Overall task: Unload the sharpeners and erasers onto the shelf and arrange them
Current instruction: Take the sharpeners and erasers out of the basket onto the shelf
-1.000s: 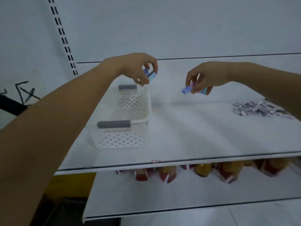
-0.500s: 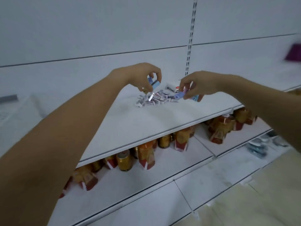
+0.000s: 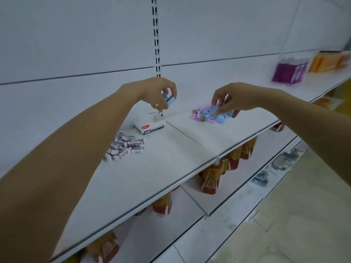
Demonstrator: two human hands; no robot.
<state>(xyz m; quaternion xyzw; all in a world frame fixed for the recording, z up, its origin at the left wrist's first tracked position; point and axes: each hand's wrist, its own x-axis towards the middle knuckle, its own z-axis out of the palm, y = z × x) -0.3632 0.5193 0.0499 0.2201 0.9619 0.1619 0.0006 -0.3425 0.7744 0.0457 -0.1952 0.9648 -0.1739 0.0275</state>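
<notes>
— Your left hand (image 3: pixel 157 93) is raised above the shelf (image 3: pixel 180 152), fingers curled, pinching a pale blue sharpener (image 3: pixel 169 99) between thumb and fingertips, right?
— Yes, and you hold it clear of the shelf, just above the white box (image 3: pixel 152 127) marked 4B that sits near the back panel
— What about your right hand (image 3: pixel 233 99)?
— You have it bent down over the right end of the sharpener pile (image 3: pixel 205 114), fingers curled round some blue pieces (image 3: pixel 227 113). Whether those pieces touch the pile, I cannot tell you
— So where do your goods lie?
— Your pink and blue sharpeners are heaped on the shelf to the right of the seam between the two boards, towards the back. Your erasers (image 3: pixel 126 147), white with dark sleeves, lie in a loose cluster left of that seam, in front of the box and nearer to you, partly behind your left forearm
— And around you?
— Red and gold packs (image 3: pixel 210 179) stand on the lower shelf (image 3: pixel 190 202) beneath your arms. Far along to your right sit a purple pack (image 3: pixel 288 73) and orange packs (image 3: pixel 326 61), both blurred
</notes>
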